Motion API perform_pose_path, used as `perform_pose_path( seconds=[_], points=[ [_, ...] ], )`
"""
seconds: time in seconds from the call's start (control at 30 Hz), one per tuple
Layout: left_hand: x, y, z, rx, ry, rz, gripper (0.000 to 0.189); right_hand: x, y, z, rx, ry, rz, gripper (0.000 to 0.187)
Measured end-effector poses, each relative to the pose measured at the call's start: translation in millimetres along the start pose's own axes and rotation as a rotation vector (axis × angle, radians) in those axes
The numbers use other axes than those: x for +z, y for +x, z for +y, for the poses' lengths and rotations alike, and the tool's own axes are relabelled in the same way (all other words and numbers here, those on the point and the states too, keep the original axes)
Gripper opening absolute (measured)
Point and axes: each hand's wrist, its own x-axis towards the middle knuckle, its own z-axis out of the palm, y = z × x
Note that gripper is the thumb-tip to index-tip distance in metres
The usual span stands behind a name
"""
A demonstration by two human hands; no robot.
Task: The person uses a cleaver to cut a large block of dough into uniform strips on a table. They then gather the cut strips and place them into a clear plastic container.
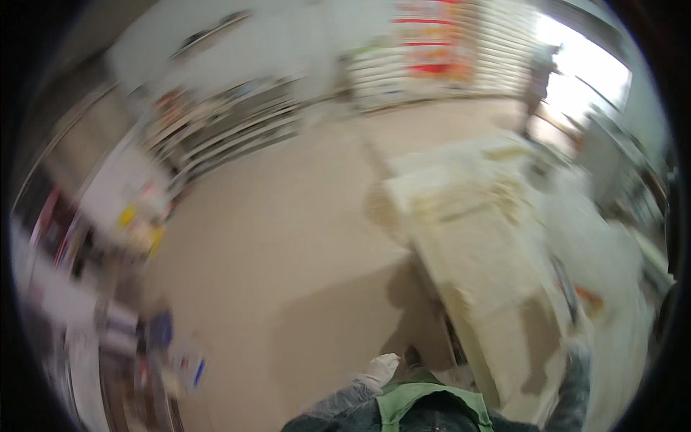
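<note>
My left hand [384, 368], in a white glove, hangs beside my green apron [432, 393] over the floor. Nothing shows in it, but blur hides its fingers. At the right, my right hand [580, 330] reaches over the worktable [486, 372], and a long grey tool [564, 289] extends forward from it. The tool's exact kind is too blurred to tell. A broad pale sheet, apparently dough [486, 264], covers much of the tabletop, with crumpled scraps [505, 197] at its far end. Clear plastic sheeting [577, 227] lies along the right side, near an orange item [588, 297].
White and red sacks [432, 48] are stacked against the back wall. A person [537, 81] stands by the bright doorway [588, 70]. Low shelving [237, 127] lines the far left wall. Blurred goods and a blue item [159, 329] stand at left. Tan floor [259, 232] spreads between.
</note>
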Motion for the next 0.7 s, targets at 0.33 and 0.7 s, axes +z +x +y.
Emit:
perform_pose_path(
  seconds=[0.33, 0.7],
  points=[
    [-139.5, -103.3, -102.7, -1.103, 0.285, 0.007, 0.023, 156.9, 219.0, -181.3, -0.31, -0.17, 0.031, 0.047],
    [-121.5, -117.6, -192.7, -1.545, -0.303, 0.58, 0.034, 359.1, 226.1, -514.6, -0.784, 0.52, -0.354, 0.049]
  ],
)
